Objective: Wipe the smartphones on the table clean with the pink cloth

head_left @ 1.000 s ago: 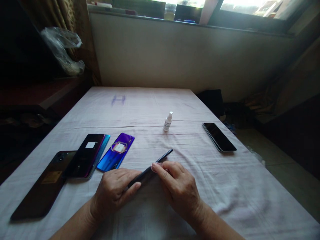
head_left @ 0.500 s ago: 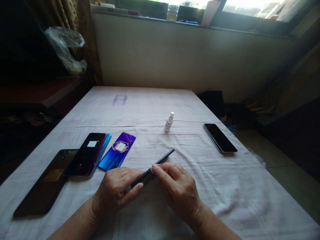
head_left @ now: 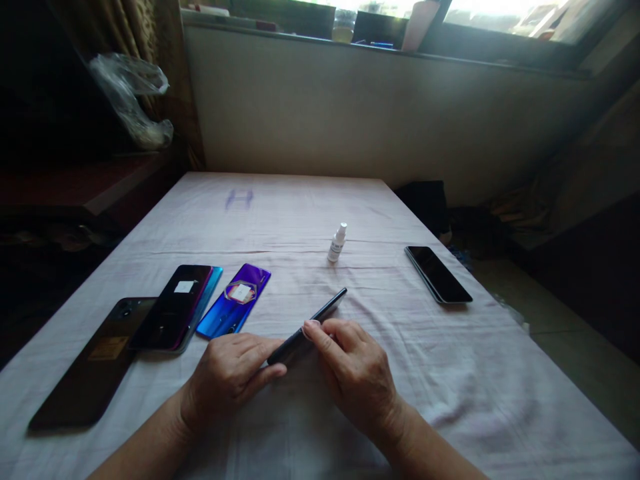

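Note:
A dark smartphone [head_left: 325, 311] is held on edge above the cloth, its narrow side turned up and part of its flat face showing. My left hand [head_left: 237, 373] is closed on the phone's near left end, thumb on one side and fingers on the other. Against the phone's upper edge, my right hand [head_left: 353, 373] pinches a small pale cloth, mostly hidden under its fingers. A white spray bottle [head_left: 337, 245] stands upright beyond the hands. Just left of them lies a blue-purple phone [head_left: 225, 310] with a white sticker.
Farther left, a black phone [head_left: 170, 317] with a white label rests on a blue one [head_left: 213, 283], overlapping a large brown phone [head_left: 85, 383]. Another black phone [head_left: 439, 275] lies right. A pale sheet [head_left: 300, 213] covers the table. A plastic bag [head_left: 133, 100] sits on the left furniture.
The held phone has tilted, so more of its dark flat face shows, and its far end sits slightly higher. Both hands stay nearly in place around it.

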### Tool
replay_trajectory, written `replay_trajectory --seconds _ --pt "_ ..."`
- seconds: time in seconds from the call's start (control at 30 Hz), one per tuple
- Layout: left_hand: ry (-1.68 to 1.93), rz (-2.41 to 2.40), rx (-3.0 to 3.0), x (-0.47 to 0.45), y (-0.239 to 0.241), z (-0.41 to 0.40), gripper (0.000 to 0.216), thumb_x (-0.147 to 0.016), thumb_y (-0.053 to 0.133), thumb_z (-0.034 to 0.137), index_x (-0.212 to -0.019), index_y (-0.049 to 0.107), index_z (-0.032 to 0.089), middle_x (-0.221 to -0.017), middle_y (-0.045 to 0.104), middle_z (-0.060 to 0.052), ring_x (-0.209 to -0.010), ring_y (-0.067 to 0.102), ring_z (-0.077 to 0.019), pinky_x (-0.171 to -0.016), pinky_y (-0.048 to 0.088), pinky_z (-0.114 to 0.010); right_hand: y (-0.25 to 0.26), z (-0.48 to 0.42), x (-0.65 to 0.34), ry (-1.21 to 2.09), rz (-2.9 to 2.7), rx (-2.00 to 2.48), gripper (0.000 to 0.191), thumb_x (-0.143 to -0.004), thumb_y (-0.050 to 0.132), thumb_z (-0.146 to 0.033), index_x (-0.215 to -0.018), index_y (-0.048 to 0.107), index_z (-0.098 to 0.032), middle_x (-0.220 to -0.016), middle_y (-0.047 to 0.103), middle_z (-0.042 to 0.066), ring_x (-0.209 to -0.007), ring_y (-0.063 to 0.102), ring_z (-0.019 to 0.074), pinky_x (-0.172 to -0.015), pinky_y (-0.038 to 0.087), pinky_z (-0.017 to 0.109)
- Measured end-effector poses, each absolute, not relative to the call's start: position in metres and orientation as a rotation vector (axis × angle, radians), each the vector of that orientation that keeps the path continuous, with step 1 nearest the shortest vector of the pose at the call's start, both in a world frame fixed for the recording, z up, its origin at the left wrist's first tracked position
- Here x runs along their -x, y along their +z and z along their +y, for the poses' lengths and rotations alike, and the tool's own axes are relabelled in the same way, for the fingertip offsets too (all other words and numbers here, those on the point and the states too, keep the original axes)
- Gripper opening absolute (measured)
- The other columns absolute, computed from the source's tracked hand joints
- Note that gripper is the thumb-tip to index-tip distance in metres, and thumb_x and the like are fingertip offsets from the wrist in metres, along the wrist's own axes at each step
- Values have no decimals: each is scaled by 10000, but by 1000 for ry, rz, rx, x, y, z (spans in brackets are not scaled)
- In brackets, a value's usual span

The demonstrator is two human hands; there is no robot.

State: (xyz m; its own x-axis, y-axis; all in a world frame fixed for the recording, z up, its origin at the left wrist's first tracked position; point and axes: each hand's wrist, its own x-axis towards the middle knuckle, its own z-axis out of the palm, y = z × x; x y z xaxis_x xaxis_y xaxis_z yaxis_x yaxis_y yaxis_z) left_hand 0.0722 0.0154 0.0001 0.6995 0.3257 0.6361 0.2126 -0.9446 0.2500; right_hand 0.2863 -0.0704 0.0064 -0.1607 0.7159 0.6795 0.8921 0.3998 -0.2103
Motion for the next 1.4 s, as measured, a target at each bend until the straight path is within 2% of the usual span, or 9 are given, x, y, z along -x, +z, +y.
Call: replay_trajectory --seconds 0.23,0.47,0.83,1.4 --pt "1122 491 -2830 -77 -2 11 220 -974 574 334 -1063 675 161 -880 783 -58 -775 756 -169 -699 600 -243 7 -75 -277 -260 -1959 1333 278 -974 469 -126 -1177 658 -150 -897 687 80 -802 616 172 -699 541 281" --pt "1155 583 -2894 -80 -1 8 256 -974 568 380 -928 682 156 -750 763 -27 -654 734 -160 -615 562 -243 7 -73 -287 -314 -1925 1380 270 -972 467 -117 -1147 670 -152 -908 690 78 -809 620 173 -729 536 285" --pt "1091 615 -2896 -78 1 9 301 -1033 443 335 -995 673 145 -826 771 -44 -715 740 -158 -638 552 -246 9 -72 -269 -315 -1973 1350 258 -998 486 -174 -1162 686 -177 -910 694 67 -800 606 168 -695 506 267" --pt "1078 569 -2875 -77 -4 11 236 -1008 504 304 -1032 672 139 -847 773 -47 -732 743 -169 -659 565 -256 9 -68 -283 -353 -1946 1368 266 -998 472 -150 -1129 702 -177 -891 681 67 -798 600 170 -720 500 279"
